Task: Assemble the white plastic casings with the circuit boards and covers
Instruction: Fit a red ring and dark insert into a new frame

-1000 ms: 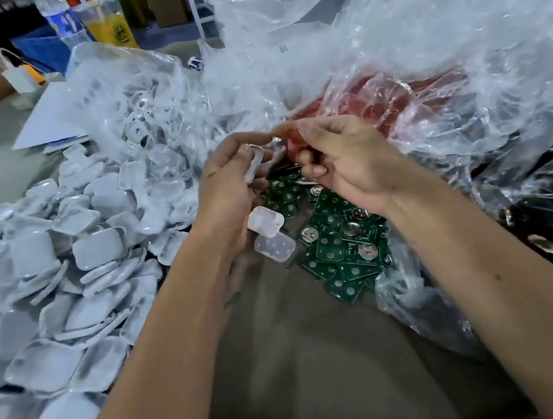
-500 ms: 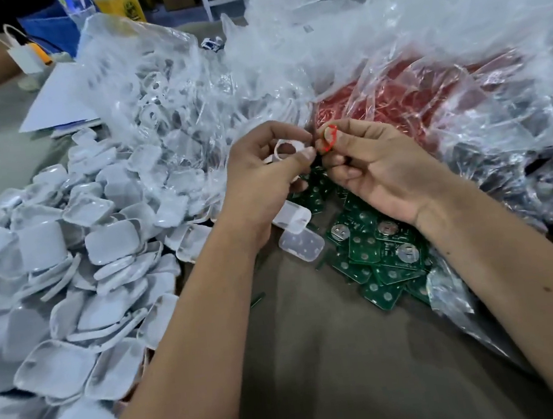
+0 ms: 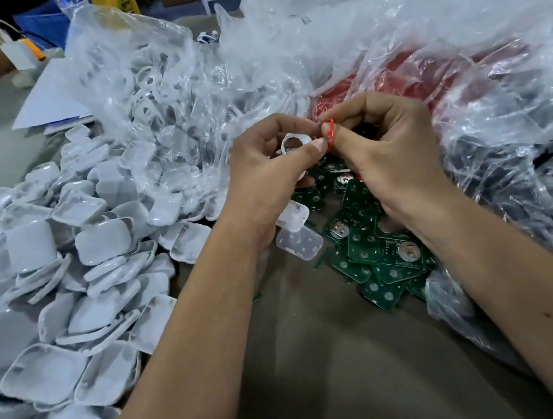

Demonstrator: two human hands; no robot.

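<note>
I am holding a white plastic casing [image 3: 296,142] in my left hand [image 3: 272,172], gripped between thumb and curled fingers above the counter [image 3: 336,357]. My right hand [image 3: 390,148] is pinching a small red ring-shaped part [image 3: 330,133] at its fingertips and bringing it right against the casing's edge. Whether a circuit board is already seated inside this casing, I cannot tell.

Judging progress: this unit is at a mid-assembly step, with the red part not yet fitted. Two small translucent covers [image 3: 296,233] are lying on the counter just below my left wrist, unused. A loose heap of green circuit boards [image 3: 376,253] is lying beneath my right hand. A large pile of white square shells [image 3: 68,267] is spreading across the left of the counter. Clear plastic bags [image 3: 334,37] of further parts are standing behind. Much stock remains to be assembled.
</note>
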